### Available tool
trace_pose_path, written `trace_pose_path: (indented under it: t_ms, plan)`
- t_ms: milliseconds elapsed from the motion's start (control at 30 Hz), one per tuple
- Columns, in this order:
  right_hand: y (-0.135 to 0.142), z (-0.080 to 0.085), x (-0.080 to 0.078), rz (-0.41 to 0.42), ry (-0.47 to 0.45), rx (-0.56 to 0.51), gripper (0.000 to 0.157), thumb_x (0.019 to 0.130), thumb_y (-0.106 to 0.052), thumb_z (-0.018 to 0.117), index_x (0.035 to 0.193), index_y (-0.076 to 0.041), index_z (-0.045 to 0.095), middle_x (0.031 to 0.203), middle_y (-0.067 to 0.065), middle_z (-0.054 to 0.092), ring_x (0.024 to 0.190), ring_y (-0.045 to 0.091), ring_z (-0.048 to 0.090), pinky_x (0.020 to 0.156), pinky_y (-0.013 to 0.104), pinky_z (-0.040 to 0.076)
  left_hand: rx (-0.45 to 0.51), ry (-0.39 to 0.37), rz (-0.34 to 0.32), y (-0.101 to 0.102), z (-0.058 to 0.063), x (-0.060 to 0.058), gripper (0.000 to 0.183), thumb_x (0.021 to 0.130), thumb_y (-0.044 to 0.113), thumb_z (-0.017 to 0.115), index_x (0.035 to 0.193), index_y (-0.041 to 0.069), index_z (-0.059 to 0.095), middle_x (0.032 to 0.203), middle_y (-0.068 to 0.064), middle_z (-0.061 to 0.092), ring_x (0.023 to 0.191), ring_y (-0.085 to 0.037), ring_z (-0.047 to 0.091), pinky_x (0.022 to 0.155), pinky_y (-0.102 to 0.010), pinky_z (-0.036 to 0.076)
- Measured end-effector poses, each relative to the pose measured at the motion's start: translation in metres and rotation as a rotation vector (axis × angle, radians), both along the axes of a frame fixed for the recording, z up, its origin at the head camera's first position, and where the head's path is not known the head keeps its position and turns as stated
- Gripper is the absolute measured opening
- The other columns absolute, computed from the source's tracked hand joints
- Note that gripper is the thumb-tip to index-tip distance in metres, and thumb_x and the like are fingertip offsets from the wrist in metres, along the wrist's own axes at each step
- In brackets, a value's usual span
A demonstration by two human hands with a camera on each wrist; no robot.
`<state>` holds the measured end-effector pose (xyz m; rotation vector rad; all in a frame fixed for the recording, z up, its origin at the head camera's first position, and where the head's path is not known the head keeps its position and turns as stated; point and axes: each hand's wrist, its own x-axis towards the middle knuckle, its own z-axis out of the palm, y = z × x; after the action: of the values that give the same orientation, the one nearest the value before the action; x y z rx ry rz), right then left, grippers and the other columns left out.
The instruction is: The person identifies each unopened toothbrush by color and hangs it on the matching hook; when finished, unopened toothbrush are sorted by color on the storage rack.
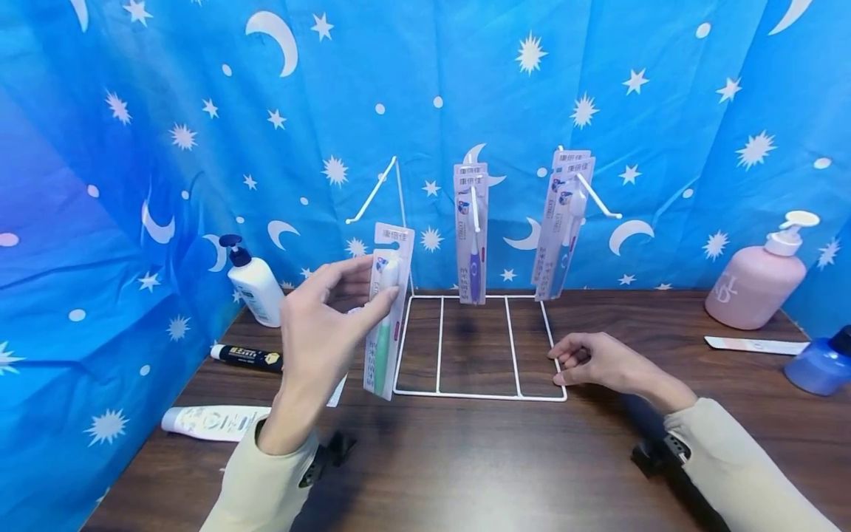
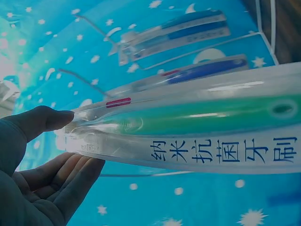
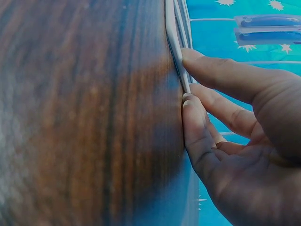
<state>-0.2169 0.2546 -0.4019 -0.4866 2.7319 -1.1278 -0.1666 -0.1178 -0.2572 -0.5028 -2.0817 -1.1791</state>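
Observation:
My left hand [image 1: 320, 325] pinches a packaged green toothbrush [image 1: 382, 347] near its top, between thumb and fingers. In the left wrist view the clear blister and green handle [image 2: 207, 115] stretch away from the fingertips. The pack hangs upright, in front of the left hook [image 1: 372, 191] of a white wire rack [image 1: 479, 397]; that hook carries nothing. Packaged purple toothbrushes [image 1: 474, 273] hang on the middle hook and packaged blue toothbrushes [image 1: 564, 258] on the right one. My right hand [image 1: 601, 360] pinches the rack's base wire [image 3: 175, 42] at its right front corner.
At left are a white pump bottle [image 1: 258, 292], a black tube [image 1: 247, 357] and a white tube [image 1: 211, 423]. A pink pump bottle [image 1: 754, 284], a flat white strip [image 1: 754, 345] and a blue bottle [image 1: 819, 366] occupy the right. Behind the table [image 1: 479, 465] hangs a blue star-patterned cloth [image 1: 425, 74].

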Motion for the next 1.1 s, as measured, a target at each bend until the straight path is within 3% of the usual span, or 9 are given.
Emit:
trace_pose_path:
  t_ms: [167,333,767,1100]
  plan:
    - [0.001,0.002,0.001,-0.001,0.004,-0.001,0.038,0.078,-0.024,0.081,0.108,-0.005,0.067,0.085,0.002,0.059,0.078,0.019,0.053,0.068,0.026,0.043,0.065,0.052,-0.015,-0.006,0.013,0.005,0.043,0.077,0.019,0.083,0.116,0.009,0.069,0.1,-0.003,0.071,0.085,-0.013,0.067,0.075,-0.026,0.053]
    - [0.0,0.003,0.0,-0.005,0.005,0.0,0.038,0.078,-0.024,0.081,0.108,-0.005,0.067,0.085,0.002,0.059,0.078,0.019,0.053,0.068,0.027,0.044,0.082,0.074,0.055,-0.012,0.02,0.007,0.043,0.078,0.021,0.082,0.117,0.01,0.069,0.102,-0.002,0.071,0.087,-0.011,0.068,0.075,-0.025,0.053]
    - [-0.001,0.0,0.0,-0.005,0.005,-0.001,0.037,0.078,-0.025,0.081,0.107,-0.006,0.067,0.083,0.001,0.058,0.078,0.018,0.052,0.068,0.027,0.043,0.114,0.031,0.07,-0.019,0.016,0.0,0.041,0.079,0.025,0.081,0.116,0.011,0.07,0.103,-0.004,0.071,0.086,-0.014,0.067,0.073,-0.026,0.053]
    - [0.0,-0.001,0.001,0.016,0.025,-0.023,0.038,0.078,-0.024,0.082,0.106,-0.004,0.067,0.082,0.001,0.058,0.077,0.018,0.053,0.066,0.026,0.044,0.142,-0.026,0.064,-0.011,0.025,0.0,0.04,0.079,0.014,0.081,0.115,0.001,0.068,0.104,-0.009,0.071,0.085,-0.019,0.067,0.072,-0.022,0.053]
